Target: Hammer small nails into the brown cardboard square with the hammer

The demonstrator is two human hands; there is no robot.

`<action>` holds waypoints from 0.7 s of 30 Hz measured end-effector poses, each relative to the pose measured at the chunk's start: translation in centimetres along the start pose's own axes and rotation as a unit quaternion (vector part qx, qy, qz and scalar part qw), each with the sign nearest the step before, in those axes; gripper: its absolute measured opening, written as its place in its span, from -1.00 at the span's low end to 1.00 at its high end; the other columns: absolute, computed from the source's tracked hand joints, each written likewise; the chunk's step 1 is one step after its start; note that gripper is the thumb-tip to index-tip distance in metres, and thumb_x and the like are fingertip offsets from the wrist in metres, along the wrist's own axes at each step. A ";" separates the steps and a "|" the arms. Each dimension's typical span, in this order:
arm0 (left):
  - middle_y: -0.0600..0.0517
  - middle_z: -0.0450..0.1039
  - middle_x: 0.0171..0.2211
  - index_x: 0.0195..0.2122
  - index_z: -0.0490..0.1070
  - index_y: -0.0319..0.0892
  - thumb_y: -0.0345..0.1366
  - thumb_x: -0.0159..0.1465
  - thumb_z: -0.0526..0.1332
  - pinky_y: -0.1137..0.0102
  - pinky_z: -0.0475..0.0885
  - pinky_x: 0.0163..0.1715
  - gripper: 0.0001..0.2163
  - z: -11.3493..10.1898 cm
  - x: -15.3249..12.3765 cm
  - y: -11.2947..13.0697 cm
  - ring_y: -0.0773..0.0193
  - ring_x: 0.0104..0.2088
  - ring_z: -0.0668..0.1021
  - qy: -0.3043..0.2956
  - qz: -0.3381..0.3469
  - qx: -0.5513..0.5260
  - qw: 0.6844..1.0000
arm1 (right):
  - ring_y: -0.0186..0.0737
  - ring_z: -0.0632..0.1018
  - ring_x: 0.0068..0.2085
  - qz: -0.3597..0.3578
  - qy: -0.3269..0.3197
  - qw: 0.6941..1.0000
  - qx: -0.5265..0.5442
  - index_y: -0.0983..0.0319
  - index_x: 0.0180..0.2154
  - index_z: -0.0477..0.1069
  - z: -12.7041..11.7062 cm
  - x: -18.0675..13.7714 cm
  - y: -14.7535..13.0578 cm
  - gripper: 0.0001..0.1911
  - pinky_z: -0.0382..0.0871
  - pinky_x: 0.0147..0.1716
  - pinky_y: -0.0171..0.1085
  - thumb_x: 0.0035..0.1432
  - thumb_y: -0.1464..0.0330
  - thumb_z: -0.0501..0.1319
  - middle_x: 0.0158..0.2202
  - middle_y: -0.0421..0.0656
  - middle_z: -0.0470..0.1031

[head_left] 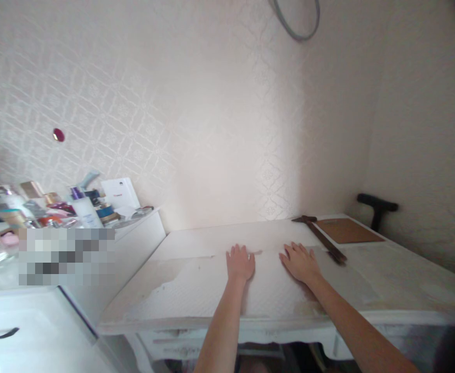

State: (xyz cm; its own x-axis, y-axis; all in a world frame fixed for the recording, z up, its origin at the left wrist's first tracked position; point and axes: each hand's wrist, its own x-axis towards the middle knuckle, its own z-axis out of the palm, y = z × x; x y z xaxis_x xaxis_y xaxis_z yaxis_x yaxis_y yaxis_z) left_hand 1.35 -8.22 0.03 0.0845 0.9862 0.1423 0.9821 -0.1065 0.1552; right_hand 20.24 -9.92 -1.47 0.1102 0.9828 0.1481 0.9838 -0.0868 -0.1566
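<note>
Both hands lie flat on the white counter [196, 290], palms down. The left hand [240, 263] has its fingers [238, 252] close together and holds nothing. The right hand [299, 262] has its fingers [292, 250] spread a little and holds nothing. A long dark tool [323, 239] lies just beside the right hand, next to a brown board [347, 230].

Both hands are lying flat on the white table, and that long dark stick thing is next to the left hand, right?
Not quite. In the head view both hands, left hand and right hand, do lie flat on the white table, but the long dark stick lies beside the right hand, not the left.
</note>
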 end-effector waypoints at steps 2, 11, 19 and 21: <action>-0.23 0.05 0.27 0.21 0.16 -0.28 -0.10 0.33 -0.20 0.05 0.00 0.23 -0.47 0.1 0.0 0.0 -0.01 0.27 0.13 -0.002 -0.001 -0.002 1.000 | 0.08 0.09 0.27 0.000 0.000 1.000 0.001 0.28 0.20 0.20 0.0 0.0 0.0 -0.44 -0.08 0.17 0.15 0.28 0.17 -0.14 0.27 0.04 0.11; -0.26 0.05 0.27 0.21 0.17 -0.30 -0.10 0.33 -0.19 0.04 -0.01 0.23 -0.47 0.1 0.1 0.0 -0.03 0.27 0.13 0.002 0.001 -0.010 1.000 | 0.09 0.10 0.26 -0.001 0.003 1.000 0.001 0.28 0.18 0.22 0.0 0.0 0.0 -0.44 -0.06 0.16 0.15 0.28 0.17 -0.13 0.27 0.04 0.11; -0.24 0.03 0.28 0.22 0.15 -0.29 -0.09 0.34 -0.20 0.05 -0.01 0.23 -0.47 0.1 0.0 0.0 -0.02 0.28 0.11 -0.005 0.000 -0.008 1.000 | 0.08 0.10 0.27 0.000 0.004 1.000 0.002 0.28 0.18 0.22 0.2 0.1 0.1 -0.45 -0.08 0.17 0.15 0.28 0.17 -0.13 0.26 0.05 0.13; -0.25 0.04 0.27 0.22 0.15 -0.29 -0.09 0.34 -0.20 0.05 -0.01 0.23 -0.47 0.0 0.0 -0.1 -0.02 0.28 0.11 -0.004 0.001 -0.007 1.000 | 0.08 0.09 0.27 0.001 0.004 1.000 0.002 0.28 0.18 0.22 0.2 0.1 0.1 -0.45 -0.08 0.17 0.15 0.28 0.17 -0.13 0.26 0.04 0.14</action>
State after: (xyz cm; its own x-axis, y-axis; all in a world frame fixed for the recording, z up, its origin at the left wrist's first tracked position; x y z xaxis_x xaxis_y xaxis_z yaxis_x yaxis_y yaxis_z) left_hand 1.31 -8.17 -0.02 0.0885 0.9868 0.1354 0.9793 -0.1111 0.1694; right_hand 20.29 -9.79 -1.71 0.1133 0.9812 0.1564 0.9830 -0.0877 -0.1614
